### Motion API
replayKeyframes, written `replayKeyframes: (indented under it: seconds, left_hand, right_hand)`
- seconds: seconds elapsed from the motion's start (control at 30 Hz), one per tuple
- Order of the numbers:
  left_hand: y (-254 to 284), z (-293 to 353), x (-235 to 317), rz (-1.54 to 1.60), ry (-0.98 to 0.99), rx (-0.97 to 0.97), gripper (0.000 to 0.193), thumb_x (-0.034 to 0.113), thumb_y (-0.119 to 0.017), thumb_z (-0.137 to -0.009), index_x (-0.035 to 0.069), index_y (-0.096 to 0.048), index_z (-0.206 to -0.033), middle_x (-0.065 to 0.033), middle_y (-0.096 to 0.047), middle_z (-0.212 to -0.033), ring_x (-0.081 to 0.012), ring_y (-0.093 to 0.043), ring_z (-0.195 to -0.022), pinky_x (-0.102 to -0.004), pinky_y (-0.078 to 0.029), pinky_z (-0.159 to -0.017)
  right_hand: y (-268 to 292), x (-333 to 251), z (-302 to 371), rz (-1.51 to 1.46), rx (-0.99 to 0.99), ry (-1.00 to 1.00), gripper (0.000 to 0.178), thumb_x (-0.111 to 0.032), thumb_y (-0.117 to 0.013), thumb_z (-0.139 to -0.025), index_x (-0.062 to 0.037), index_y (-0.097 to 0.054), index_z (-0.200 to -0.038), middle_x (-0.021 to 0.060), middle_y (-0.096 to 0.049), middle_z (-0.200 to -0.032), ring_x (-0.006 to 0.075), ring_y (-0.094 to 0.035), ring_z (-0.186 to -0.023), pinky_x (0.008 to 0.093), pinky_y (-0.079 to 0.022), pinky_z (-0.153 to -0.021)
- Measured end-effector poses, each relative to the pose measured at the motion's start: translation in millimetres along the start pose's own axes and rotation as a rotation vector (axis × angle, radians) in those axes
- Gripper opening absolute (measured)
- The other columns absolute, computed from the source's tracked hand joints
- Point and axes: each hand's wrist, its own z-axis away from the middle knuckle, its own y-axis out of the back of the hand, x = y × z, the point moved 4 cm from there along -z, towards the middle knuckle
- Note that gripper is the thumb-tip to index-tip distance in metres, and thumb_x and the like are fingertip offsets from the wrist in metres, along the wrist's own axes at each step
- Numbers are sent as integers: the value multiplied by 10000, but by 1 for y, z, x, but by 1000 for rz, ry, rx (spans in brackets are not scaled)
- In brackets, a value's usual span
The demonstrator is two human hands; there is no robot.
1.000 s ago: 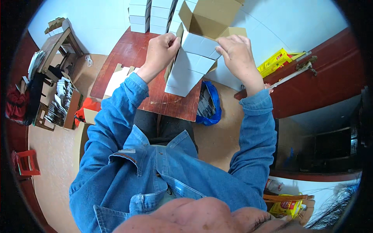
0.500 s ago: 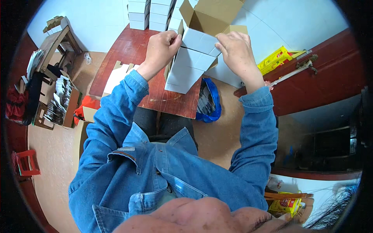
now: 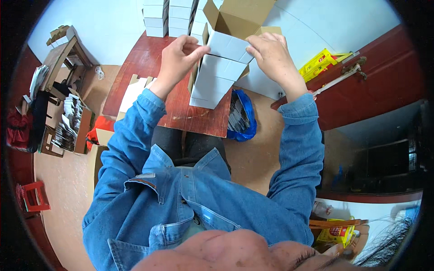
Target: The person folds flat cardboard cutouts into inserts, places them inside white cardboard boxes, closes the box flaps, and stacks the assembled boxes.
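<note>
A white cardboard box (image 3: 228,45) with brown inner sides stands open, its flaps up, at the top of a stack of white boxes (image 3: 219,67) on the red wooden table. My left hand (image 3: 177,61) is at its left front corner, thumb tip against or very near the edge, with a gap between thumb and forefinger. At the right front corner my right hand (image 3: 275,56) grips the edge of the open box between thumb and fingers. The far fingers of that hand are partly hidden.
White boxes (image 3: 154,20) stand stacked at the table's (image 3: 144,58) far end. Flat pale cardboard (image 3: 131,97) lies on its left. A blue bag (image 3: 244,117) sits on the floor beside the right edge. To the left is a carton of flat pieces (image 3: 86,124); a red door (image 3: 379,77) is at right.
My left hand has loosened from a closed pinch, its thumb and forefinger now apart. My right hand stays on the box corner. The view has shifted slightly.
</note>
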Motion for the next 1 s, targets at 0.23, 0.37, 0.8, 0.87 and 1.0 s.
replayKeyframes:
  seconds: [0.23,0.37,0.8,0.87,1.0]
  left_hand:
    - [-23,-13,-63,-119,-132,-252,959,246,-918,-700,-28,-402,-1460,-255,-503,-1397,-372,-519,-1284,-445,-426,-1102]
    - [-34,-21,-65,42,34,-477,1178,251,-949,-643,-17,-248,-1551,-266,-341,-1535,-403,-349,-1434,-481,-273,-1216]
    - [-49,-22,-74,223,-19,-442,1183,241,-954,-591,33,-264,-1530,-239,-426,-1463,-425,-401,-1373,-600,-314,-1152]
    - [-49,-22,-74,223,-27,-436,1191,243,-954,-589,39,-258,-1534,-241,-421,-1465,-429,-397,-1375,-604,-317,-1148]
    - [-48,-20,-78,209,-33,-438,1200,246,-949,-597,55,-240,-1546,-255,-397,-1477,-441,-389,-1377,-620,-326,-1138]
  right_hand:
    - [7,-6,-8,-43,-131,10,210,-225,-567,-989,-86,-685,-1093,80,-658,-974,244,-566,-973,390,-350,-1016]
    - [6,-5,-7,-69,-148,-10,204,-197,-575,-975,-80,-693,-1094,79,-658,-970,236,-563,-964,383,-344,-1016]
    - [7,-4,-9,-108,-123,29,164,-206,-578,-975,-110,-689,-1050,71,-658,-905,223,-572,-937,384,-357,-977]
    - [9,-5,-9,-114,-137,14,166,-208,-578,-977,-109,-689,-1049,71,-658,-906,223,-573,-937,385,-357,-978]
    - [10,-9,-11,-84,-190,-20,198,-174,-582,-975,-66,-702,-1090,89,-654,-990,241,-558,-986,374,-340,-1021]
